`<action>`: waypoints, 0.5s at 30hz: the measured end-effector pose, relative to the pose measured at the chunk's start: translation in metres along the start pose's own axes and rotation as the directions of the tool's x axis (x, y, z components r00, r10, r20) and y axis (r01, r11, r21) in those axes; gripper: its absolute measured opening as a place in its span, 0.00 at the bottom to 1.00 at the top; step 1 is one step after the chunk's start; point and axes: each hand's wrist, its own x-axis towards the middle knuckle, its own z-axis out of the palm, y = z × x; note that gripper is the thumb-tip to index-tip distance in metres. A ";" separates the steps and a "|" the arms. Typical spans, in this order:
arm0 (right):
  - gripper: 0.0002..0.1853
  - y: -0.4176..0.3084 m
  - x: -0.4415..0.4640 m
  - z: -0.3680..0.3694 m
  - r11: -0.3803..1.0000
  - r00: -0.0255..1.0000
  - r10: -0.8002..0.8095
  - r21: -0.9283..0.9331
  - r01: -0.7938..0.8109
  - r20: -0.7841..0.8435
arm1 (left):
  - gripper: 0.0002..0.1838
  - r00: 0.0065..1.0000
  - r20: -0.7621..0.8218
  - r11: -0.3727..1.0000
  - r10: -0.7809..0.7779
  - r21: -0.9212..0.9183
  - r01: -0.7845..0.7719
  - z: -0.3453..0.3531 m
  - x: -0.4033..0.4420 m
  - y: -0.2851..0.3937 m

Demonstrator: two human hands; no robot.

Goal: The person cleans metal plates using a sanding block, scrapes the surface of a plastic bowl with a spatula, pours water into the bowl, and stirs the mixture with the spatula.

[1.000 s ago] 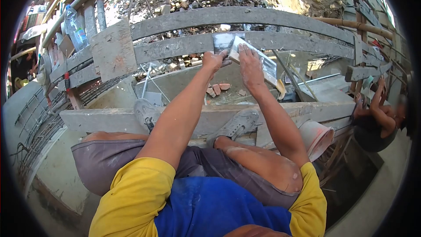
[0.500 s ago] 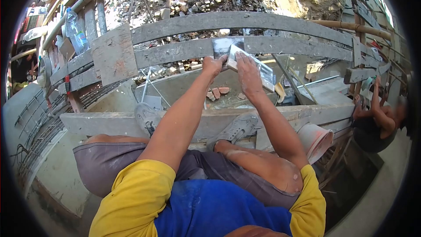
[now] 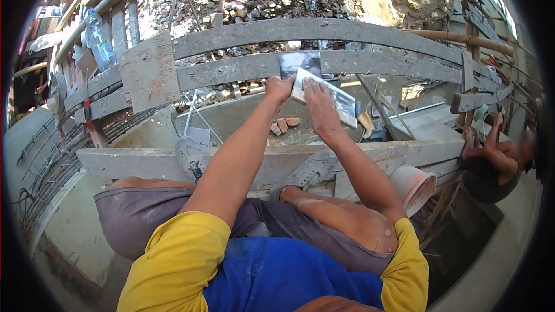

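A pale rectangular tile (image 3: 342, 104) with a glossy, greyish face tilts in front of the lower fence board. My right hand (image 3: 321, 107) lies across its upper face, fingers bent over it. My left hand (image 3: 279, 91) is closed at the tile's left corner, thumb against the edge; its other fingers are partly hidden. Just behind both hands, a shiny black-and-white piece (image 3: 299, 62) sits against the grey lower board (image 3: 231, 71). Whether the tile touches that piece, I cannot tell.
Broken brick pieces (image 3: 283, 125) lie below my hands. A plank (image 3: 139, 163) runs under my shoes. A pinkish bucket (image 3: 415, 188) stands by my right knee. Another person (image 3: 496, 159) crouches at far right. A plastic bottle (image 3: 99, 40) hangs at left; rubble (image 3: 254, 0) lies beyond the fence.
The tile has shifted slightly left and its face shows more. My right hand has moved with it, a little left and toward me. My left hand stays nearly in place.
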 end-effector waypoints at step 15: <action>0.25 -0.005 -0.001 -0.010 0.999 0.997 0.041 0.005 -0.041 0.060 | 0.32 0.998 0.063 0.979 -0.021 -0.200 0.033 0.019 0.026 -0.036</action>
